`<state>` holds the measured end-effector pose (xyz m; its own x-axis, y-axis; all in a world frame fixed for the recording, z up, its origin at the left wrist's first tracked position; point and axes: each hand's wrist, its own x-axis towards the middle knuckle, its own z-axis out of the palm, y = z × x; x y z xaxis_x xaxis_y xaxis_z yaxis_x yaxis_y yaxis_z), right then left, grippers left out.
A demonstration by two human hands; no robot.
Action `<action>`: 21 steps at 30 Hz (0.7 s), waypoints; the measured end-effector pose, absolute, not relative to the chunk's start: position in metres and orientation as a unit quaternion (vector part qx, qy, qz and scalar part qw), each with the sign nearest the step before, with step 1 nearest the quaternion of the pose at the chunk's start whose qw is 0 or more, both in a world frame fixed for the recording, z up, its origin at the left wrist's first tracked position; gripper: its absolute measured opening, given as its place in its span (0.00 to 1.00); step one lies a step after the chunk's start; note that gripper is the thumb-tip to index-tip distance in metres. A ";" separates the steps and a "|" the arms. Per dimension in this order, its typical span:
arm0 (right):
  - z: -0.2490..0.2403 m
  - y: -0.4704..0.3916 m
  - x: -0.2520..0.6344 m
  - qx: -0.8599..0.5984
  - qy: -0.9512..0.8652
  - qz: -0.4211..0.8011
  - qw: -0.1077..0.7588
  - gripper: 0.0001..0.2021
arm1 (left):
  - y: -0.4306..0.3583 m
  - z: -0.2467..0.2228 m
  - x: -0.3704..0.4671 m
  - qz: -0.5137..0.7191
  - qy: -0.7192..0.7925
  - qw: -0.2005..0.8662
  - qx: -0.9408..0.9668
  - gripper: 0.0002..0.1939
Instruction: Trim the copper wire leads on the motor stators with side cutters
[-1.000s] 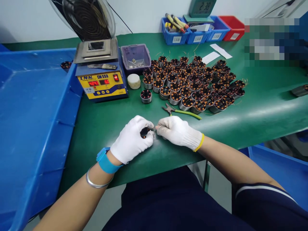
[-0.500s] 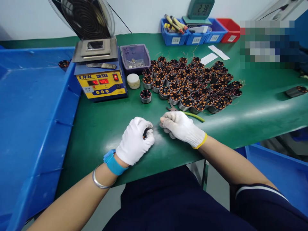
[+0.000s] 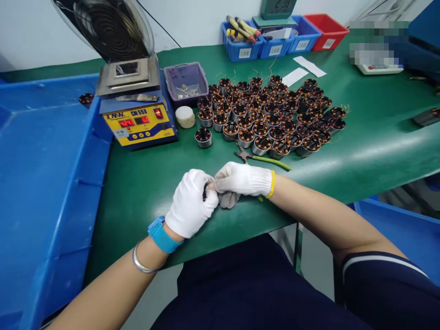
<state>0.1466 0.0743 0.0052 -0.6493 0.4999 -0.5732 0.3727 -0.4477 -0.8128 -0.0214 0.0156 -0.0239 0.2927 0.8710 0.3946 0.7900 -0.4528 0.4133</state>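
My left hand [image 3: 192,201], in a white glove, is wrapped round a dark cylindrical motor part [image 3: 205,192], mostly hidden by the fingers. My right hand [image 3: 237,181], in a white glove with a yellow cuff, touches the left fingertips; its thumb and forefinger are pinched at the part, and whatever is between them is too small to make out. Green-handled cutters [image 3: 271,161] lie just beyond the right hand. A single metal stator ring with copper windings [image 3: 203,137] stands past the left hand, beside a large group of similar wound rings [image 3: 263,143].
A yellow and blue solder pot unit [image 3: 140,126] stands at the back left, near a purple bin [image 3: 187,82] and a round white block [image 3: 185,117]. A blue tray [image 3: 41,151] fills the left side. Blue tool bins [image 3: 244,52] and a red bin [image 3: 326,32] line the back.
My right hand has moved left and now meets my left hand at the held part. More of the cutters shows. The whole view has shifted slightly.
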 end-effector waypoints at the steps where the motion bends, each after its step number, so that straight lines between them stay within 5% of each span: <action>1: 0.004 0.073 0.147 -0.414 -0.519 0.746 0.051 0.19 | 0.015 -0.023 -0.022 0.286 0.522 0.073 0.800 0.03; 12: -0.003 0.064 0.145 -0.435 -0.543 0.712 0.094 0.12 | 0.007 -0.010 -0.030 0.279 0.489 0.182 0.806 0.15; 17: 0.004 0.057 0.143 -0.447 -0.542 0.701 0.120 0.13 | 0.007 -0.012 -0.033 0.324 0.501 0.291 0.748 0.40; 21: 0.005 0.052 0.143 -0.445 -0.550 0.694 0.138 0.13 | 0.010 -0.010 -0.036 0.341 0.496 0.425 0.676 0.43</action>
